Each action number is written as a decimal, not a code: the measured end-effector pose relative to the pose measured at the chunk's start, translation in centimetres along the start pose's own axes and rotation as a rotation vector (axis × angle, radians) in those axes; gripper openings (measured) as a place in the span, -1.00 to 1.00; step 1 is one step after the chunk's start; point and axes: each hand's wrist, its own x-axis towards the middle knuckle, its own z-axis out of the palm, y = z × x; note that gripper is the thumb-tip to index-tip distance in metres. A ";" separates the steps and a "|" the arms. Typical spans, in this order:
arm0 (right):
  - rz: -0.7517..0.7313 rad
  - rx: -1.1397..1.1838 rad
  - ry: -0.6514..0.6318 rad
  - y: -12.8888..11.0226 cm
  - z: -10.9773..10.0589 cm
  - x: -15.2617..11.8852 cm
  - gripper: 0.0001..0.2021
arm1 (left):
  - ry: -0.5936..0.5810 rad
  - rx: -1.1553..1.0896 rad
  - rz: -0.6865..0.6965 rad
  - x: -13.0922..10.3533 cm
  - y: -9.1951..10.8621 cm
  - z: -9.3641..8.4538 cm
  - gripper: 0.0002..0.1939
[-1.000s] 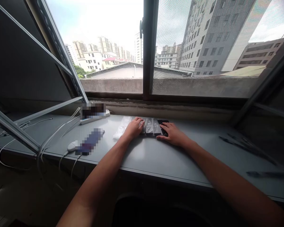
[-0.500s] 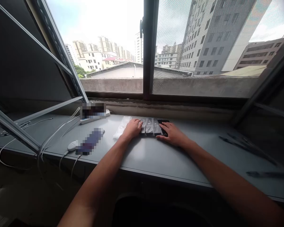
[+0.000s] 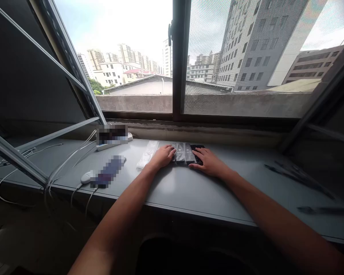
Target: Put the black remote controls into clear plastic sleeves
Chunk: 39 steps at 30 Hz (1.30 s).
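A flat black thing (image 3: pixel 200 146), its kind too small to make out, lies across the grey table near the window wall. Crinkled clear plastic (image 3: pixel 181 152) covers its middle in several bands. More of the whitish plastic (image 3: pixel 146 156) spreads flat to the left. My left hand (image 3: pixel 164 156) is closed at the left end of the black thing, fingers bent and pressed together on the plastic. On the bare right end rests my right hand (image 3: pixel 206 160), its fingers spread over the top and the thumb apart along the near edge.
At the left lie a blurred-out phone (image 3: pixel 109 173), a round white charger (image 3: pixel 87 177) and white cables (image 3: pixel 55 173). A white power strip (image 3: pixel 114 143) stands behind. Dark cable-like things (image 3: pixel 301 177) lie at the right. Metal frame bars (image 3: pixel 74 78) slant at the left.
My left hand has slid slightly to the right over the plastic. My right hand and the black thing stay nearly where they were.
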 end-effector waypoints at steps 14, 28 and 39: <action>-0.022 -0.005 0.031 0.2 0.1 0.3 0.00 | 0.028 -0.017 -0.036 -0.2 0.2 -0.4 -0.51; -0.067 0.020 0.061 1.3 0.6 0.8 -0.06 | 0.091 0.051 -0.057 0.0 -0.6 -0.2 -0.53; -0.059 0.029 0.058 1.1 0.4 0.6 -0.05 | 0.128 0.261 -0.338 -0.3 -1.8 -0.5 -0.54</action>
